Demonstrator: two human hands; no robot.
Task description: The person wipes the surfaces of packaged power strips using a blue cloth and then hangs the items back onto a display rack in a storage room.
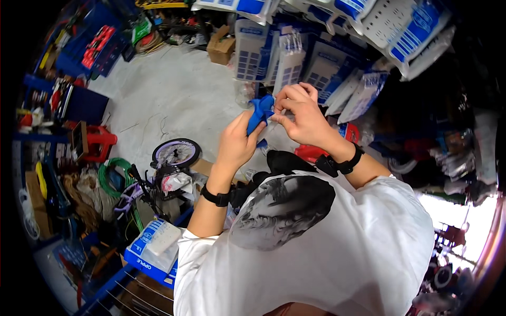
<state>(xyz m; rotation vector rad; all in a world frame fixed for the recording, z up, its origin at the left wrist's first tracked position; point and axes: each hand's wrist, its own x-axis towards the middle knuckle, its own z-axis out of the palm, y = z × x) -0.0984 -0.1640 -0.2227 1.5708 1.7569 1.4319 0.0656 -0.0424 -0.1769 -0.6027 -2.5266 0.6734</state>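
Note:
In front of my chest, my left hand (238, 142) grips a crumpled blue piece of thin cloth or plastic (261, 112), the thumb pressed along its near side. My right hand (302, 116) meets the piece's right edge, thumb and forefinger pinched at its corner. The other right fingers are curled, and what lies beneath them is hidden. Just beyond both hands hang blue-and-white packaged power strips (290, 59). Each of my wrists wears a black strap.
More packaged power strips (403, 27) hang at upper right. A cardboard box (221, 45) stands on the concrete floor (158, 87). To the left are a small bicycle wheel (176, 153), a red plastic stool (101, 142) and a coiled green hose (114, 177). A boxed power strip (152, 249) lies near my left elbow.

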